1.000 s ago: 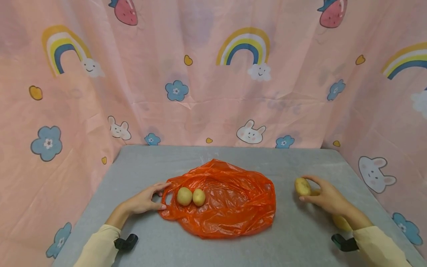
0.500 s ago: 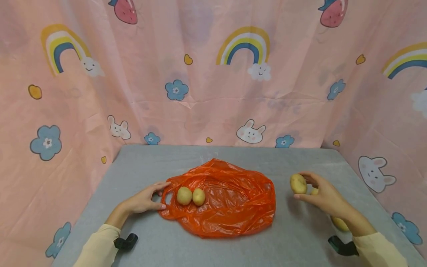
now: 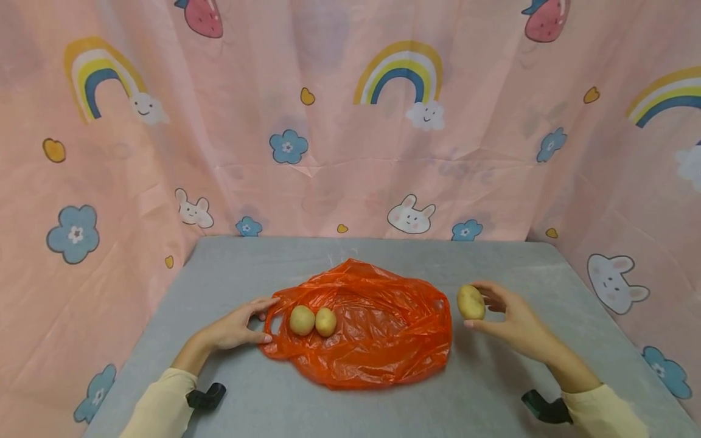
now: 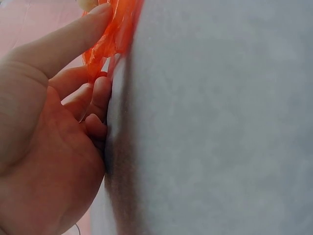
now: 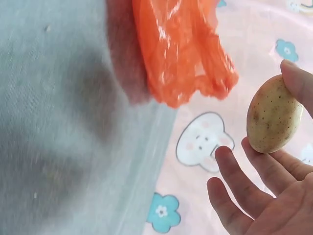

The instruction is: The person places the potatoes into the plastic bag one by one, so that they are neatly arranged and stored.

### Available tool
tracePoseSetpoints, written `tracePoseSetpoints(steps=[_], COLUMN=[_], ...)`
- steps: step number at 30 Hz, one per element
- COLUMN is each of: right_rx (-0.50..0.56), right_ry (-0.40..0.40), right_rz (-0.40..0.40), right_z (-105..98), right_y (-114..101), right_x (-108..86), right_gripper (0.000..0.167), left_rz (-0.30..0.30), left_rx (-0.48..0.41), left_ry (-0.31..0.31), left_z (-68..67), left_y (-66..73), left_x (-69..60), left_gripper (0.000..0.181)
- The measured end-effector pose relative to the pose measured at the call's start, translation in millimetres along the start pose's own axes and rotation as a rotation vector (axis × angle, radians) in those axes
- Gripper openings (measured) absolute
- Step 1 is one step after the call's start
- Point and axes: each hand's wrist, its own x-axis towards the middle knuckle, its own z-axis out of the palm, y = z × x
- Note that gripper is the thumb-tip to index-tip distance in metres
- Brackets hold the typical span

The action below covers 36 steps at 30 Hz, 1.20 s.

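An orange plastic bag point(image 3: 372, 340) lies spread on the table with its mouth facing up. Two potatoes, a rounder one point(image 3: 302, 320) and a smaller one point(image 3: 325, 322), sit on its left part. My left hand point(image 3: 232, 327) holds the bag's left handle end, thumb on the near side and fingers on the far side. In the left wrist view the bag's edge point(image 4: 115, 36) shows between thumb and fingers. My right hand point(image 3: 515, 319) pinches another potato point(image 3: 471, 302) between thumb and fingers, raised just right of the bag. The right wrist view shows that speckled potato point(image 5: 274, 115) apart from the bag.
A grey cloth-covered table point(image 3: 246, 407) lies under everything. A pink patterned curtain point(image 3: 339, 194) closes off the back and both sides. Each wrist carries a black camera mount, the left mount point(image 3: 207, 396) and the right mount point(image 3: 547, 407).
My right hand has moved left toward the bag with the potato. Two other potatoes seen near the right hand and forearm earlier are now out of sight. The left hand stays at the bag.
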Motion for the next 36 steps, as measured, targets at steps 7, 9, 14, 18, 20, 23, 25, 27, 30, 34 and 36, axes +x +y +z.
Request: tracePoseSetpoints(steps=[7,9,14,18,20,23,25,27,30,34,36], right_rx=[0.064,0.072,0.085,0.091,0.075,0.040,0.024,0.020,0.026,0.043,0.054], right_ry=[-0.017,-0.016,-0.014,-0.013,-0.007,0.008,0.016,0.015,0.010,-0.002,-0.009], right_rz=[-0.045,-0.058,-0.086,-0.100,-0.098,-0.099,-0.106,-0.115,-0.113,-0.115,-0.131], right_z=[17,22,35,43,44,44,44,45,45,46,48], right_y=[-12,-15,-16,-20,-23,-29,-33,-37,-42,-49,-52], right_x=[2.5,3.8,6.4,7.4,7.3,6.1,5.1,4.2,2.9,1.9,2.1], right_gripper=[0.067,0.065,0.063,0.062,0.062,0.063,0.064,0.065,0.065,0.065,0.065], left_rz=[-0.002,-0.003,-0.002,0.018,0.023,0.031,0.034,0.042,0.039,0.033,0.027], left_rx=[0.012,0.014,0.014,0.012,0.007,0.002,-0.007,-0.014,-0.026,-0.028,-0.025], left_ry=[-0.002,0.002,0.011,0.017,0.018,0.019,0.019,0.018,0.013,0.010,0.009], left_z=[0.9,1.2,2.0,2.2,2.1,2.3,2.3,1.8,1.0,0.4,0.5], left_y=[1.0,1.1,1.1,1.4,1.4,0.6,0.5,0.4,1.4,3.2,3.7], left_x=[-2.9,-3.1,-2.7,-1.7,-0.9,-0.2,-0.2,-0.7,-1.6,-2.1,-2.4], left_gripper=[0.082,0.082,0.082,0.082,0.081,0.080,0.079,0.079,0.078,0.079,0.079])
